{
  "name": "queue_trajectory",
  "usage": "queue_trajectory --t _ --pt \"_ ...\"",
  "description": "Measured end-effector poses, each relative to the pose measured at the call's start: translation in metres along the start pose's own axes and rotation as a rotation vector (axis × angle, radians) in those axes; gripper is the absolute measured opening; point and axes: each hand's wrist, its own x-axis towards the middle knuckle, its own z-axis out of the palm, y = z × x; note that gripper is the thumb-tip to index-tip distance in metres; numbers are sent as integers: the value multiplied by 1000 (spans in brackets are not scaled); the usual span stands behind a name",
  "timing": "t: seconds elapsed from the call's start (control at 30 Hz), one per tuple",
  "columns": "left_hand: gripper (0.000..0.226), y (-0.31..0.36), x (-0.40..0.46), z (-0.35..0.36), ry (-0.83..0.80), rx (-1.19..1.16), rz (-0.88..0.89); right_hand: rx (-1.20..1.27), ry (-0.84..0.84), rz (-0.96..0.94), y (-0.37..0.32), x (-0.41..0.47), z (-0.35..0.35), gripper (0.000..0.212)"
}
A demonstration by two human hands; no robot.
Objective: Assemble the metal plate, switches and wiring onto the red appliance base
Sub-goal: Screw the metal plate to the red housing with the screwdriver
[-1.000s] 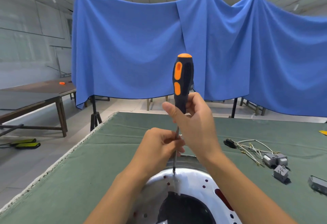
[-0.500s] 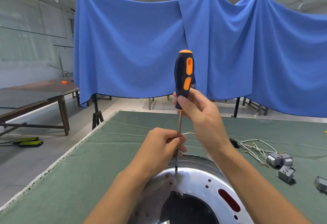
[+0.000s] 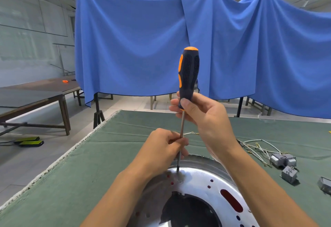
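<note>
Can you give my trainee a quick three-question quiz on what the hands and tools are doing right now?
1. True or false: the screwdriver stands nearly upright with its tip on the metal plate.
2. Which hand pinches the screwdriver's thin shaft low down? A) left hand B) right hand C) neither
3. Fill in: the loose wires and grey switches lie on the green cloth to the ____ of the plate.

Key: 1 true; 2 A; 3 right
</note>
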Motion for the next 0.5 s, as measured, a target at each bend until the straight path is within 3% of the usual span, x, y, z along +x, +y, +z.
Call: queue_trajectory --t 0.2,0.5 --pt "30 2 -3 0 8 60 26 -131 91 -47 2 -1 6 25" --pt "31 2 -2 -3 68 75 -11 -104 -12 -39 -8 -2 0 23"
